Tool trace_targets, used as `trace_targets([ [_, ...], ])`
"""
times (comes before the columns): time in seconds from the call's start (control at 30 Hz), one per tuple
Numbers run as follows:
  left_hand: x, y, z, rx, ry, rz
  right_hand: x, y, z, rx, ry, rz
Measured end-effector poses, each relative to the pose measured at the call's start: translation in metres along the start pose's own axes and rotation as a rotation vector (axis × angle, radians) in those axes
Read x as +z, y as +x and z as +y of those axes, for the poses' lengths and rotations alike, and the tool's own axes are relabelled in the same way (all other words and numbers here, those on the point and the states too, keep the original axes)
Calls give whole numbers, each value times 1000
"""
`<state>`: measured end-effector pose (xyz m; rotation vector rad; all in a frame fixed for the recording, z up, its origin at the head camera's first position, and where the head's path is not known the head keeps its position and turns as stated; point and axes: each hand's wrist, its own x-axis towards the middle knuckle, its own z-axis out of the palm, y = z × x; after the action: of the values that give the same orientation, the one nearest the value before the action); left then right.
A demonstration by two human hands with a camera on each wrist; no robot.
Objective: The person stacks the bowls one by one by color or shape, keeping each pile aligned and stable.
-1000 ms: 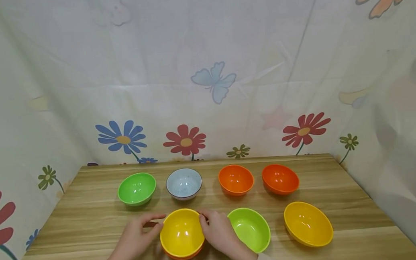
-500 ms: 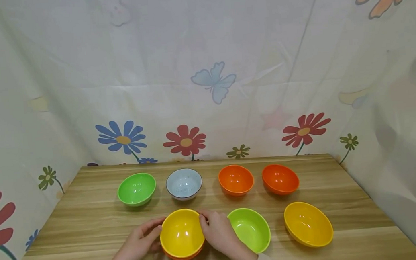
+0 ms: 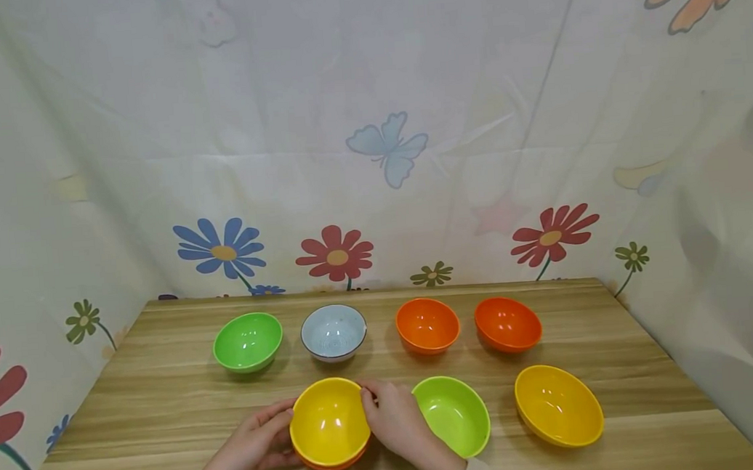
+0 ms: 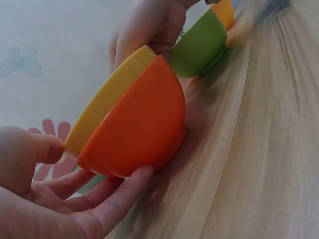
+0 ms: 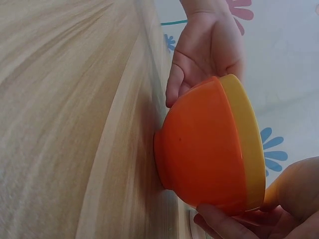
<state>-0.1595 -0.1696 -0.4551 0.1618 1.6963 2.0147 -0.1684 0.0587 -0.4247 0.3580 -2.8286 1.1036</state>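
Note:
A yellow bowl (image 3: 330, 422) sits nested inside an orange bowl (image 4: 142, 117) near the table's front, left of centre. My left hand (image 3: 252, 449) holds the pair from the left: its thumb is at the yellow rim and its fingers curve along the orange bowl's side. From the right, my right hand (image 3: 399, 424) grips the same stack, thumb by the rim and fingers against the orange wall in the right wrist view. The orange foot appears to rest on the wood. Just right of that hand stands a lime-green bowl (image 3: 453, 415), partly hidden behind it.
Across the back of the wooden table (image 3: 158, 396) stand a green bowl (image 3: 248, 342), a pale blue bowl (image 3: 334, 332), an orange bowl (image 3: 427, 325) and a red-orange bowl (image 3: 507, 324). Another yellow bowl (image 3: 557, 406) is at the front right. A patterned curtain (image 3: 375, 213) hangs behind.
My left hand has slid lower, its fingers going from the yellow rim to around the orange bowl's side. The right hand and the stacked bowls have stayed put.

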Motion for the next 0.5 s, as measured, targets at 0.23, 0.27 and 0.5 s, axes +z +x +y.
trace_targets([
  [0.23,1,1,1,-45,-54,7,0,0,0,1,-4,-2],
  [0.27,2,1,1,-55,-62,8,0,0,0,1,-6,-1],
  [0.5,2,1,1,-95,-91,24,0,0,0,-15,-33,11],
])
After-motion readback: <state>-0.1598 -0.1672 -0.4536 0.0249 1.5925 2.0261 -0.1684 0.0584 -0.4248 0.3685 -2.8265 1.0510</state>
